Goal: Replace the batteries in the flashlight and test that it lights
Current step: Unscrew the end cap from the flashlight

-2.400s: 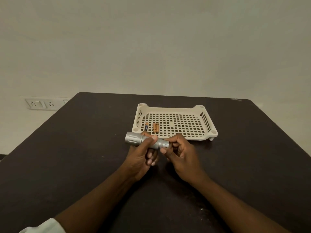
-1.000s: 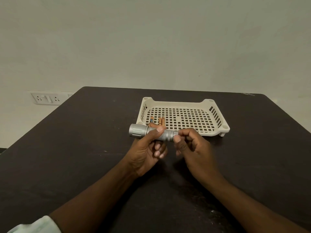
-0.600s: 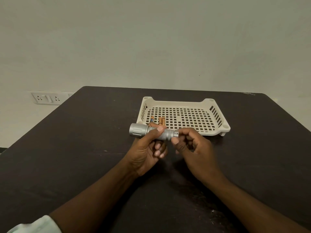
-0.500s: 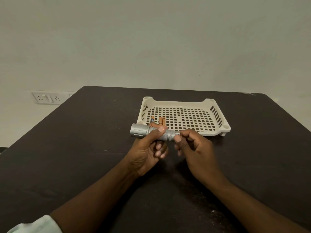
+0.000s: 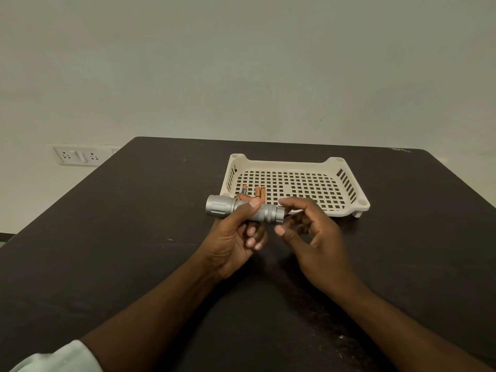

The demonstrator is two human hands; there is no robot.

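Observation:
A silver flashlight (image 5: 218, 208) lies level above the dark table (image 5: 107, 251), its wide head pointing left. My left hand (image 5: 233, 242) grips its knurled body from below, thumb over the top. My right hand (image 5: 319, 242) is at the tail end. Its index finger touches the top of the tail cap (image 5: 277, 214) and its thumb hangs just below, apart from it. Three orange batteries (image 5: 259, 191) lie in the near left corner of the cream slotted tray (image 5: 349, 210), right behind the flashlight. My left fingers hide part of them.
The tray sits at the middle of the table, toward its far edge. A wall socket plate (image 5: 77, 155) is on the wall beyond the table's left corner. Bare dark tabletop spreads left, right and in front of my hands.
My right thumb and fingers pinched the tail cap half a second ago. Now the thumb has dropped away and the hand has loosened. The left hand keeps its grip on the flashlight.

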